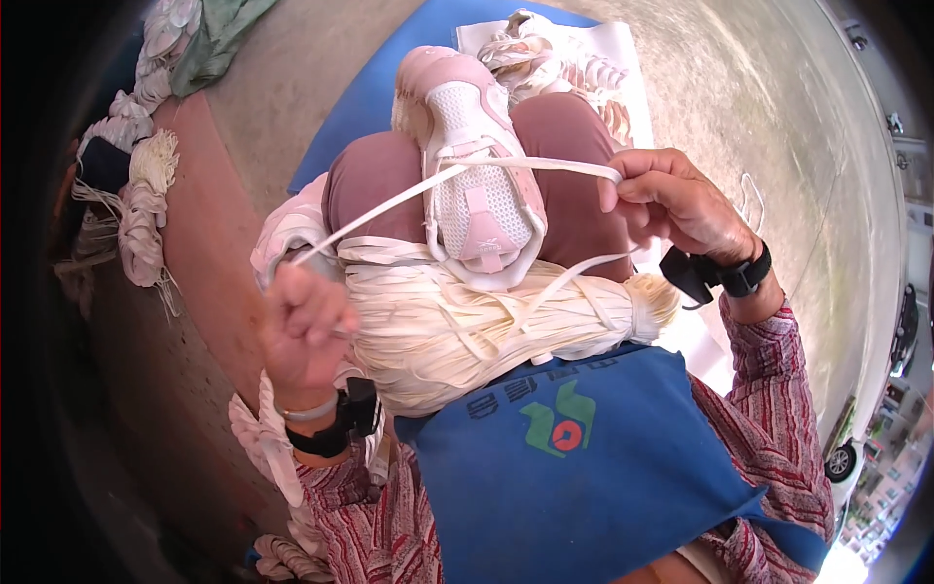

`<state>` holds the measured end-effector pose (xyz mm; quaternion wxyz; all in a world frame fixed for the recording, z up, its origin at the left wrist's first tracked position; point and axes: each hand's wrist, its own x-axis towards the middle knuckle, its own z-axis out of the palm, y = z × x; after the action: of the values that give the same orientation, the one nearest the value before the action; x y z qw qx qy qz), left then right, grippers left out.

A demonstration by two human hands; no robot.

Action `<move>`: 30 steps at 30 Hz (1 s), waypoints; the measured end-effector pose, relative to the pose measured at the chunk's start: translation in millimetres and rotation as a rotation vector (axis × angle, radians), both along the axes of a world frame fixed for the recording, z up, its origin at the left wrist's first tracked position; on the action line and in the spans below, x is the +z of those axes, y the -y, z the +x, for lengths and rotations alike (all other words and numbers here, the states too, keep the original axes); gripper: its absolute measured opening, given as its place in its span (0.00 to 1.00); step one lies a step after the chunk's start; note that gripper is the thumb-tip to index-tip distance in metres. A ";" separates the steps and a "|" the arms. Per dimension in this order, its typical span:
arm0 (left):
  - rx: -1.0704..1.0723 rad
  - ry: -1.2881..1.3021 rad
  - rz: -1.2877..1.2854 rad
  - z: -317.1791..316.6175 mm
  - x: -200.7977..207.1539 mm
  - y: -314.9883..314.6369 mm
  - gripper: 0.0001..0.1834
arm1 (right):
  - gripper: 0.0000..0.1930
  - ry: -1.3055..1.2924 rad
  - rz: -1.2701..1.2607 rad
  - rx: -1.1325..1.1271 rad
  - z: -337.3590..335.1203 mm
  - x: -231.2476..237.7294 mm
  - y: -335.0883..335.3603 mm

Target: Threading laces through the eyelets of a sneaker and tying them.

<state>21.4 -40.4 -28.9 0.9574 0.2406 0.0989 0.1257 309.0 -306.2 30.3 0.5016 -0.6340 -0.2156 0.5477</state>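
A pink and white sneaker (484, 209) sits between my knees with its toe pointing away from me. A white shoelace (389, 206) crosses its upper part and stretches out to both sides. My right hand (671, 200) pinches the lace between thumb and fingers, right of the shoe. My left hand (304, 326), smeared by motion, is closed at the lace's other end, lower left of the shoe. Across my lap lies a thick bundle of cream-white laces (486, 321), with one loose lace arching over it toward my right hand.
A blue apron (574, 467) covers my lap. Another pink and white shoe (292, 229) is partly hidden by my left knee. Several shoes (545, 63) rest on a white sheet beyond my knees. More shoes and lace bundles (146, 209) are at the far left.
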 end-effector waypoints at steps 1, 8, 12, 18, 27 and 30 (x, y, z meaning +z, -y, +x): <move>0.062 0.043 -0.070 -11.8 0.7 -11.9 0.14 | 0.12 0.104 -0.063 0.055 6.8 -2.5 2.4; 0.507 0.214 -0.030 -104.1 9.7 -75.2 0.11 | 0.17 0.251 -0.170 0.015 39.9 -25.1 13.4; 0.768 0.101 0.046 -140.5 15.3 -91.0 0.11 | 0.14 0.245 -0.195 0.094 49.4 -28.3 23.4; 1.355 -0.295 0.119 -178.0 11.3 -123.9 0.12 | 0.17 0.547 -0.260 0.119 47.0 -10.4 13.2; 0.703 -0.016 0.435 -187.1 31.6 -148.1 0.15 | 0.12 1.109 0.014 -0.159 49.0 -31.3 2.8; 0.560 -0.451 0.653 -59.0 42.3 -60.3 0.17 | 0.12 0.722 0.127 -0.017 9.9 -9.2 -32.4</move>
<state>-37.5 19.9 13.4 0.7159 0.5140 0.3200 0.3477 318.9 -273.8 21.1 0.4359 -0.7559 -0.4070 0.2700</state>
